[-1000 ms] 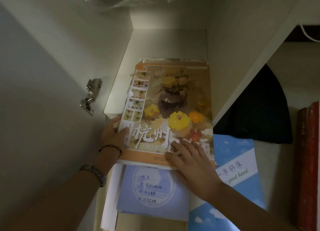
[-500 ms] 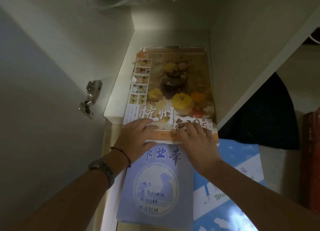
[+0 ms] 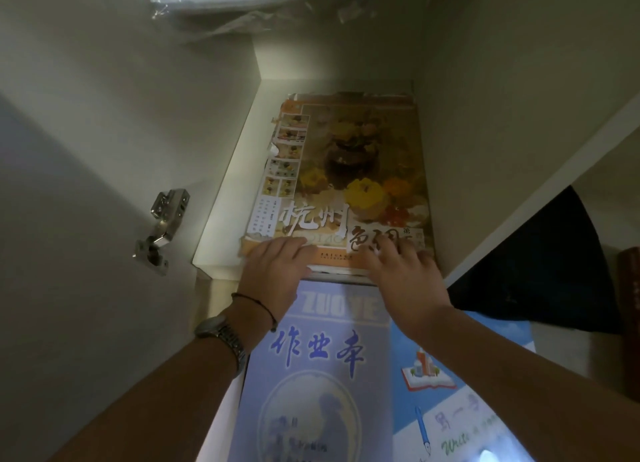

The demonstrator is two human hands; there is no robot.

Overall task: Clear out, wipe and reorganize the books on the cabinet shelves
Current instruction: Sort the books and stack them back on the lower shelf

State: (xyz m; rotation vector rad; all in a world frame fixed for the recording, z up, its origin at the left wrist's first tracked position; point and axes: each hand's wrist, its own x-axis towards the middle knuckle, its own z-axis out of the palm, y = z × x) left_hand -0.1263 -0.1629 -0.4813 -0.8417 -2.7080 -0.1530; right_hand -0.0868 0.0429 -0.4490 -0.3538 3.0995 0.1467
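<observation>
book point(image 3: 349, 170) lies flat on the shelf point(image 3: 228, 198), far end near the back wall. left hand point(image 3: 273, 271) and right hand point(image 3: 401, 271) press its near edge, fingers straight, gripping nothing.

We look down into a pale cabinet compartment point(image 3: 346, 56), its back and side walls a dull off-white. Light is dim up here and falls off toward the back; a brighter patch sits at the bottom right of the view. On the left, the open cabinet door point(image 3: 69, 219) carries a metal hinge point(image 3: 162, 231) fixed where door meets side wall. The white shelf board point(image 3: 225, 219) shows its front edge just right of the hinge. A slanting white divider panel point(image 3: 519, 202) closes the compartment on the right. Beyond it we note a dark, shadowed shape point(image 3: 543, 267); what it is we cannot tell. Crumpled clear plastic point(image 3: 225, 21) hangs at the top.
</observation>
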